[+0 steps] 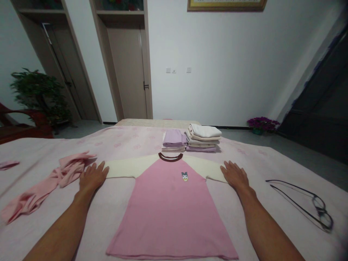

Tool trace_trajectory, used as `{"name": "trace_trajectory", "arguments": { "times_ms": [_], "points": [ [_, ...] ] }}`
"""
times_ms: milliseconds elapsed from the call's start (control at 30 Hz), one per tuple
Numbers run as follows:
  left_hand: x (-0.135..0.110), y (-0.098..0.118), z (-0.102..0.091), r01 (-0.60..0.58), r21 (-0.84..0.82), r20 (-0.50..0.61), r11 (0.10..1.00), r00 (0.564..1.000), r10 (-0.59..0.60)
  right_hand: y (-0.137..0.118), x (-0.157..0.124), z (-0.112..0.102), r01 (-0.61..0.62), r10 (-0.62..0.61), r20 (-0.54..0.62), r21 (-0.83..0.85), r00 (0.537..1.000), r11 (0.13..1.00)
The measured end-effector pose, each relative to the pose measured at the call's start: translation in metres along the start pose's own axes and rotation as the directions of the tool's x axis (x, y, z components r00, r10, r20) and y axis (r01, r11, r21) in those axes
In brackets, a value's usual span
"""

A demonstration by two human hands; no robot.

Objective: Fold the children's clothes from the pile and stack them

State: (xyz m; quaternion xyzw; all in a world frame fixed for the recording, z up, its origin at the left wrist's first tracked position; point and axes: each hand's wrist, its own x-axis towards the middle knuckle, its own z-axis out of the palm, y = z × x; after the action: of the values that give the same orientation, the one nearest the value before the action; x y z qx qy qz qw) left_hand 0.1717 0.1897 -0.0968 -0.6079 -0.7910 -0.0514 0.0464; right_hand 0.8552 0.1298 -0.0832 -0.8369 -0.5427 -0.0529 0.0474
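Observation:
A pink shirt (pixel 171 210) with cream sleeves, a dark collar and a small cartoon badge lies spread flat, front up, on the pink bedspread (pixel 272 163). My left hand (pixel 93 176) rests flat and open at the end of its left sleeve. My right hand (pixel 235 174) lies flat and open at the end of its right sleeve. Neither hand grips anything.
Two stacks of folded clothes, lilac (pixel 174 140) and white-cream (pixel 203 137), sit just beyond the collar. A crumpled pink garment (pixel 49 185) lies left of my left hand. Glasses (pixel 307 203) lie to the right. A potted plant (pixel 40 96), doors and floor lie beyond the bed.

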Motion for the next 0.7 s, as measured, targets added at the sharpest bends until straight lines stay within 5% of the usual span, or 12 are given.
{"name": "trace_trajectory", "arguments": {
  "times_ms": [700],
  "points": [
    [0.0035,-0.0027,0.0067,0.012,0.019,-0.034,1.000,0.999,-0.011,0.0024,0.0026,0.0041,0.005,-0.005,-0.023,0.001,1.000,1.000]
  ]
}}
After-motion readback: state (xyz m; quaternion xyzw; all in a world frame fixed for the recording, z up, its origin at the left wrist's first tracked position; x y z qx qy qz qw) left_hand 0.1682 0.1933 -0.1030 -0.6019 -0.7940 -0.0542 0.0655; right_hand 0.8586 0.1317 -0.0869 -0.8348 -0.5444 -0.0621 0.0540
